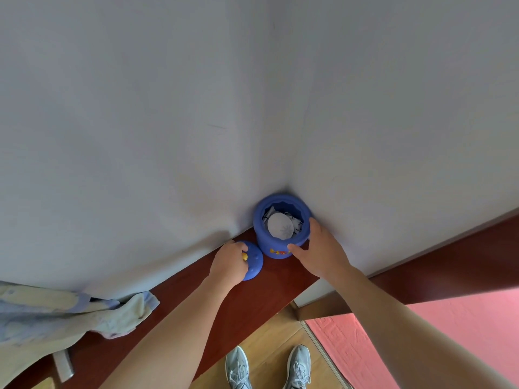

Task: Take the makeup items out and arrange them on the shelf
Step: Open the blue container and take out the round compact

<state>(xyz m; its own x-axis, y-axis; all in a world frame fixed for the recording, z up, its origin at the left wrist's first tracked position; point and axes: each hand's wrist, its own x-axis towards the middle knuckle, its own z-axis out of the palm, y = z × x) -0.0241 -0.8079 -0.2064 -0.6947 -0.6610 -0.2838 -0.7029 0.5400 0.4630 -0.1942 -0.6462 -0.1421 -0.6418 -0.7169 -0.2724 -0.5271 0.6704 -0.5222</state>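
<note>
Shelf (252,304): dark red-brown wood, running from near left to the far corner where the two pale walls (140,122) meet.

Blue jar (266,245): upright on the shelf, pushed into that far corner and close against both walls. Its mouth is uncovered, with a scalloped inner rim. A small yellow and red picture shows on its near wall.

Contents: a white round item (280,224) with a faint star-like mark sits at the top of the jar, below the rim. Other white and dark pieces lie behind and beside it, too crowded to name. No finger reaches inside; all of it lies between the right thumb and the right fingers, with the jar wall in between.

Right hand (320,254): wrapped round the jar from the right. Thumb (293,247) pressed on the near outer wall just under the rim; the other fingers curl over the right side of the rim.

Lid (255,263): blue dome, on the shelf just left of the jar, its edge nearly touching the jar's base. Whether it rests fully on the wood or is slightly raised cannot be told.

Left hand (229,261): over the left part of the lid, fingers curled and pinching the yellow knob (245,256) on top.

Near left: a crumpled pale blue and cream towel (70,313) lies over the shelf.

Below: grey shoes (238,366) on a wooden floor (280,327); a pink mat (421,332) to the right.
</note>
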